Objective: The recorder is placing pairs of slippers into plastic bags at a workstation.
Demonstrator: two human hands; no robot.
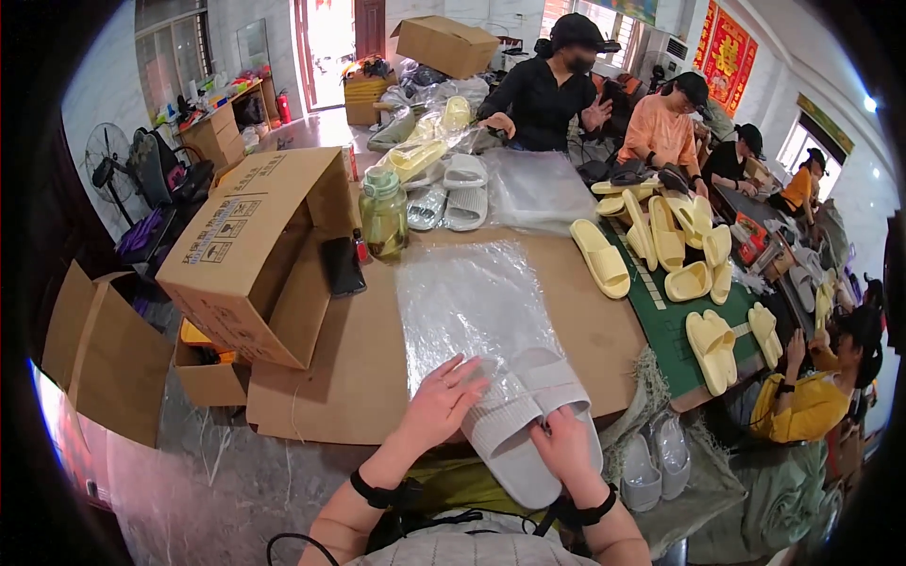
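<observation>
At the near edge, the right hand (568, 443) appears to grip 2 gray slippers (514, 467) between their inner edges, while the left hand (442, 401) lies spread over the clear bag (472, 292). The toe ends look to be inside the bag and the heels stick out bare: partway in, the rest left. Far right, yellow slippers (713, 349) lie unbagged; farther, plastic sheets (543, 189) lie stacked.

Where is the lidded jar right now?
In the head view, the lidded jar stands left of centre on the table, between the black phone and some gray slippers.
</observation>
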